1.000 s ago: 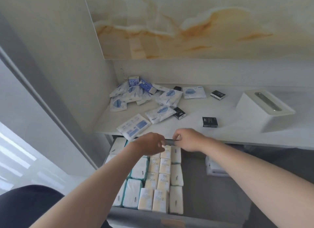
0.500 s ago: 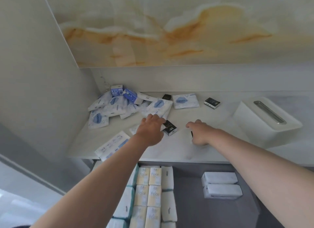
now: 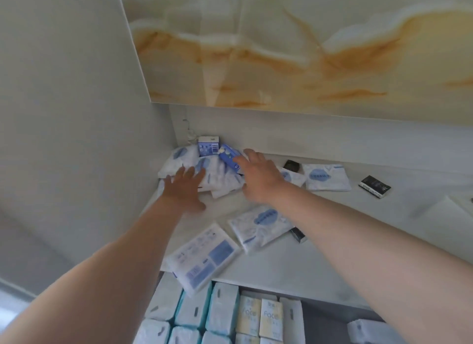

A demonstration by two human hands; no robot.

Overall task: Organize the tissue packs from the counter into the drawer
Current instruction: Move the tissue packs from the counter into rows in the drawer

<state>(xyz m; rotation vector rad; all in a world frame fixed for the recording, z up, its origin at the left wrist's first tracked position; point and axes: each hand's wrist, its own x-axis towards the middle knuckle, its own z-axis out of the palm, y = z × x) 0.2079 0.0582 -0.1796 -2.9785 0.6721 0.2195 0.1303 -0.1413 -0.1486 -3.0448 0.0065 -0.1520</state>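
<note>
A heap of white tissue packs with blue ovals lies in the counter's back left corner, with a small blue and white box and a blue pack on top. My left hand reaches over the heap's left side, fingers straight. My right hand hovers over its right side, fingers spread by the blue pack. More white packs lie nearer on the counter. The open drawer below holds rows of packs.
Small black packs and another white pack lie to the right on the counter. A white box corner shows at the right edge. A grey wall closes the left side, a marble panel the back.
Both hands have left the middle of the counter and reached further back and left to the heap in the corner. The view has shifted closer to the counter.
</note>
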